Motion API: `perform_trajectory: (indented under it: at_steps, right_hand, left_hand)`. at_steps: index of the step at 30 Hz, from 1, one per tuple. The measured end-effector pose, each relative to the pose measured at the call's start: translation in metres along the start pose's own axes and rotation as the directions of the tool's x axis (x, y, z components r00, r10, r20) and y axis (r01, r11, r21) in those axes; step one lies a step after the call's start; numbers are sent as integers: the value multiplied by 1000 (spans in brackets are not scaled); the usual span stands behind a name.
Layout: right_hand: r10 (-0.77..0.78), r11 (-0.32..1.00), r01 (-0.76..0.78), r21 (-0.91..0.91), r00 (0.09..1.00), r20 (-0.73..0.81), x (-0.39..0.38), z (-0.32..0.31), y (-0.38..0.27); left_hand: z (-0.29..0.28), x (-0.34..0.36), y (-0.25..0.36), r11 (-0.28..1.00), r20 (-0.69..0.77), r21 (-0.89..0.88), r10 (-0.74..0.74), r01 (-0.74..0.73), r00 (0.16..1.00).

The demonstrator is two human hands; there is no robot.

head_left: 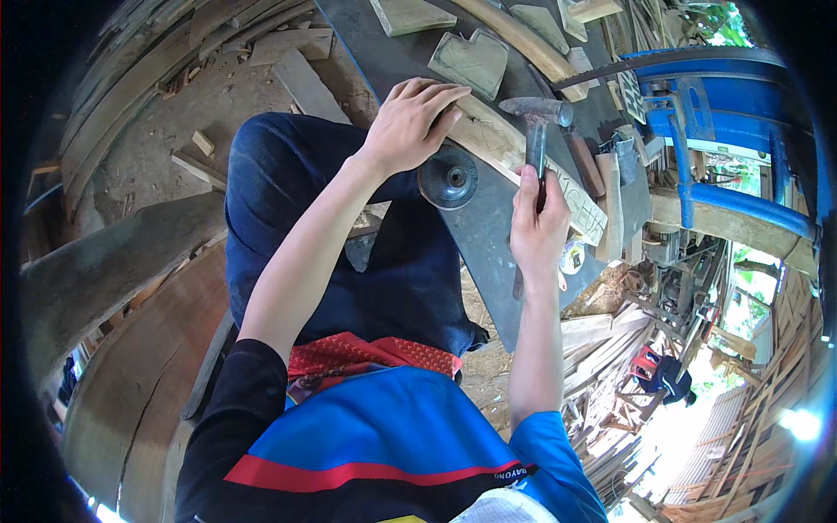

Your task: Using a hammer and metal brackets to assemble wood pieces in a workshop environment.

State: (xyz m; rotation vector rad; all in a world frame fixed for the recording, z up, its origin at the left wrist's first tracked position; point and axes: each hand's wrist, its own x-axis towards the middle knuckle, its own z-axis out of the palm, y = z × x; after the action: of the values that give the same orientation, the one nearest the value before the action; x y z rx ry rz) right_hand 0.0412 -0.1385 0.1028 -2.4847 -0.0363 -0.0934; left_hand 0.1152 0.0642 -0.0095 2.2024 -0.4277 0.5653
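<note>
A long pale wooden piece point(493, 139) with marks cut along its side lies slantwise on the dark tabletop point(490, 240). My left hand point(408, 125) grips its far left end, fingers bent over the edge and thumb near the side. In my right hand point(538, 218) is a hammer point(536, 144), held closed around the handle with the metal head up, just above the wood. A dark round disc with a raised hub point(450, 177) sits at the table edge, beside my raised knee.
Several wood offcuts point(471, 63) and a curved wooden bar point(527, 48) lie at the far side. A wooden-handled tool point(585, 163) is right of the hammer. A blue metal frame point(724, 187) stands at right. Leaning planks point(126, 383) are at left; a person point(670, 376) is in the background.
</note>
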Motion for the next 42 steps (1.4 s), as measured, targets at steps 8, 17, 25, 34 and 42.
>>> perform_trajectory:
  at_steps: [8, 17, 25, 34, 42]
  right_hand:
    - [17, 995, -14, -96, 999, 31, -2, 11, -4]
    - [0, 997, -2, -75, 1000, -26, -1, 9, 1]
    - [28, 998, -28, -55, 1000, 3, -1, 12, 16]
    - [81, 995, -80, -63, 997, 11, -4, 9, -1]
    - [39, 995, -39, -91, 999, -4, -7, 6, -1]
  left_hand:
    - [-1, -2, -2, 999, 19, 18, -37, 37, 999]
    - [-1, 0, 1, 999, 17, -3, -33, 33, 999]
    - [2, 0, 1, 999, 23, 25, -41, 41, 999]
    - [3, 0, 1, 998, 26, 51, -34, 33, 999]
    - [2, 0, 0, 999, 40, 28, -47, 46, 998]
